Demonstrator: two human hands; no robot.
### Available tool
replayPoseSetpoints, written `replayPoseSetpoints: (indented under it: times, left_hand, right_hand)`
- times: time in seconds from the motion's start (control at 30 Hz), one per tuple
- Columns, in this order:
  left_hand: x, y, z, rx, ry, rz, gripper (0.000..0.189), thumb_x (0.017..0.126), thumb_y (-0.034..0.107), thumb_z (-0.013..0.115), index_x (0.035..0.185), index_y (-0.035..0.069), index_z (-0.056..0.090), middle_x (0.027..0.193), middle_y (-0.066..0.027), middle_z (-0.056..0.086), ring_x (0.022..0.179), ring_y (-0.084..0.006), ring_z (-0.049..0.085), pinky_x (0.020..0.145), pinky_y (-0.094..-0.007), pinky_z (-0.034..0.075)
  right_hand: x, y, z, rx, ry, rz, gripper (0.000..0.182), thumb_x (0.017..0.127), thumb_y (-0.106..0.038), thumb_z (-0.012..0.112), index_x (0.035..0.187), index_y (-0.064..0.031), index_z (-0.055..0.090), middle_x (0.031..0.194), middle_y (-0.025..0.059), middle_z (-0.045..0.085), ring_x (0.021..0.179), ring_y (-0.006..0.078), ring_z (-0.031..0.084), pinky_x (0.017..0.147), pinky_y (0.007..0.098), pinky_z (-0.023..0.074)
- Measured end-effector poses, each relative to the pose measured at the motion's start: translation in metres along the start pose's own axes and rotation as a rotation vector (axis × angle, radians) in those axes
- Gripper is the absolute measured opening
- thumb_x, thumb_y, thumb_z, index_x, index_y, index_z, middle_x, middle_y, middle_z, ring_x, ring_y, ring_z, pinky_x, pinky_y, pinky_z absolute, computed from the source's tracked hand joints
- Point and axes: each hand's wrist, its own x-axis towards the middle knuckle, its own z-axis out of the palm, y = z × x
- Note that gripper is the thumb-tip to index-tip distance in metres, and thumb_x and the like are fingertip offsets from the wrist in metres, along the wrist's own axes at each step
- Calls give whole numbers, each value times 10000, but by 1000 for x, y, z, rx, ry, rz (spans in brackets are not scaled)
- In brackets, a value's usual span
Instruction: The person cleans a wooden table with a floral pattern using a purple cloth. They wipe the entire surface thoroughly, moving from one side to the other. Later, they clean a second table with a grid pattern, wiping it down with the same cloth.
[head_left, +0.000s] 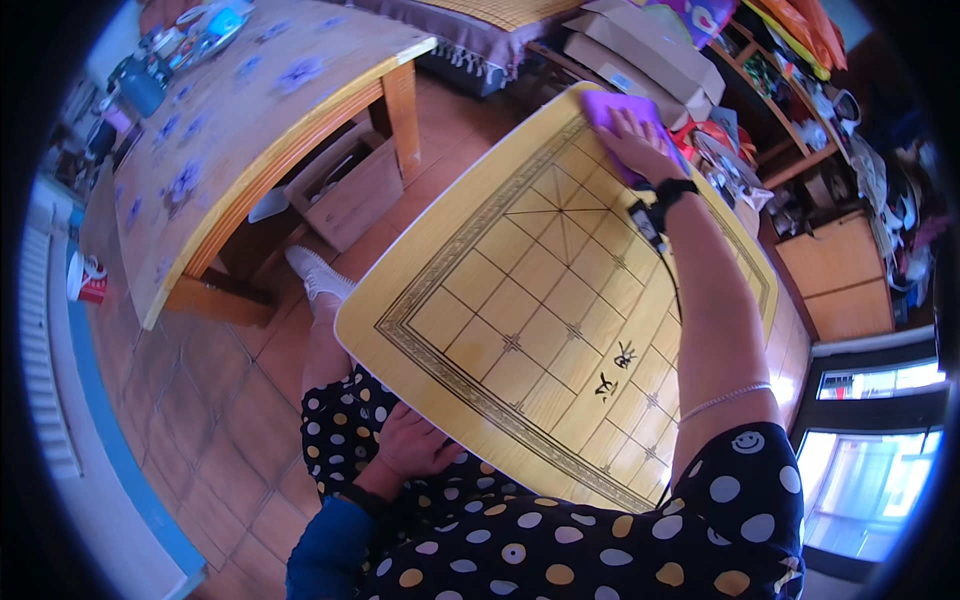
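Observation:
A small wooden-look table with a Chinese chessboard printed on its top stands over my lap. At its far corner, my right hand presses flat on a purple cloth, fingers spread across it. The cloth lies over the corner and along the right edge. My left hand is low at the table's near edge, over my polka-dot clothing. Its fingertips are partly hidden by that edge, so I cannot tell whether they grip it.
A large table with a flowered cover stands at the left, a box beneath it. Cardboard boxes and a cluttered shelf stand beyond the far corner. A red and white cup sits by the left wall. A cable runs along my right forearm.

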Motion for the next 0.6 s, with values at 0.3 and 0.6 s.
replayPoseSetpoints:
  times: [0.3,0.6]
  left_hand:
    - [6,8,8,6,-1,-2,266,766,270,722,981,121,770,960,-84,740,935,-313,691,937,-458,493]
    - [1,11,10,65,0,46,270,802,300,734,994,112,762,973,-69,727,960,-285,659,920,-428,463]
  right_hand:
    - [-61,-34,-10,85,-35,-188,766,955,-720,402,1610,-358,237,1707,33,153,1563,398,64,1226,602,51]
    - [-167,124,-6,93,36,213,783,933,-733,409,1602,-352,267,1694,29,205,1549,393,149,1212,609,136]
